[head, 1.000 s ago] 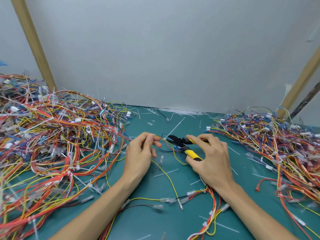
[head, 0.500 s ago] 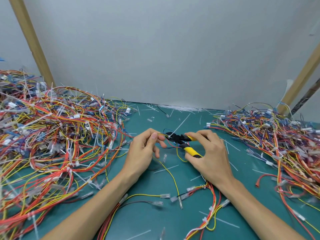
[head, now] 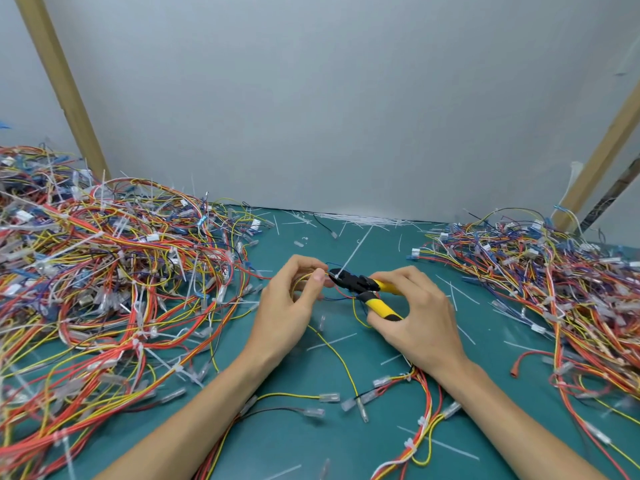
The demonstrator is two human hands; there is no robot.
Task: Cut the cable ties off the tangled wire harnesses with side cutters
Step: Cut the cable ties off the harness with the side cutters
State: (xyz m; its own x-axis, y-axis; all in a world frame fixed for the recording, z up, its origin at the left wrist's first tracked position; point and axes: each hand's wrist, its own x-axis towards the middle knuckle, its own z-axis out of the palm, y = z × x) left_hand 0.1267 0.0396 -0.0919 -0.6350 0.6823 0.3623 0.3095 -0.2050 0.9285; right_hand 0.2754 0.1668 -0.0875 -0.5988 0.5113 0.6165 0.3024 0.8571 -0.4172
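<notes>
Teal tabletop [head: 301, 445]; big heap [head: 104, 289] 9 o'clock, smaller heap [head: 554, 271] 3 o'clock. Centre: left hand [head: 287, 306] pinches thin floppy harness [head: 302, 279] beside cable tie [head: 349, 258]. Right hand [head: 419, 320] clamps side cutters [head: 360, 287], tips at tie. Light, limp: hold close to tie.

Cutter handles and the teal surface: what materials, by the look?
Side cutters: yellow-and-black handle sleeves look matte, likely plastic or rubber; dark head probably blackened steel. Teal surface: smooth, low sheen, uniform colour, likely a vinyl or rubber mat.

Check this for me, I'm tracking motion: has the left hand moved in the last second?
Yes: the left hand shifted slightly right, toward the long white tie lying on the green mat.
</notes>
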